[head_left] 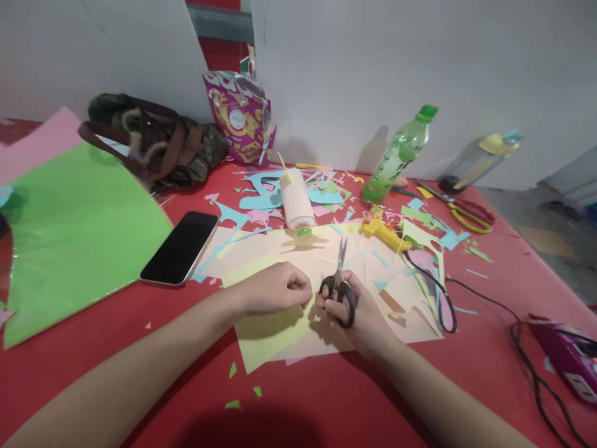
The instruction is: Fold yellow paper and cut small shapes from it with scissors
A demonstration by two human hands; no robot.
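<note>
My right hand (357, 308) holds a small pair of black-handled scissors (339, 264), its fingers in the loops and the blades pointing away from me, slightly parted. Beside it, my left hand (276, 289) is closed with its fingers curled; whatever it may pinch is hidden or too small to make out. Below both hands lie a yellow paper sheet (259, 348) and pale cream paper (396, 326). Just beyond them, a bottle wrapped in pale paper (297, 200) lies on its side, green cap toward me, with a thin yellow strip at its far end.
A phone (181, 249) and green sheet (84, 230) lie left. Behind are a camouflage bag (186, 149), snack packet (240, 118) and green bottle (398, 155). A yellow glue gun (385, 230), its cord, larger scissors (471, 214) and a purple power strip (571, 361) lie right. Paper scraps are scattered around.
</note>
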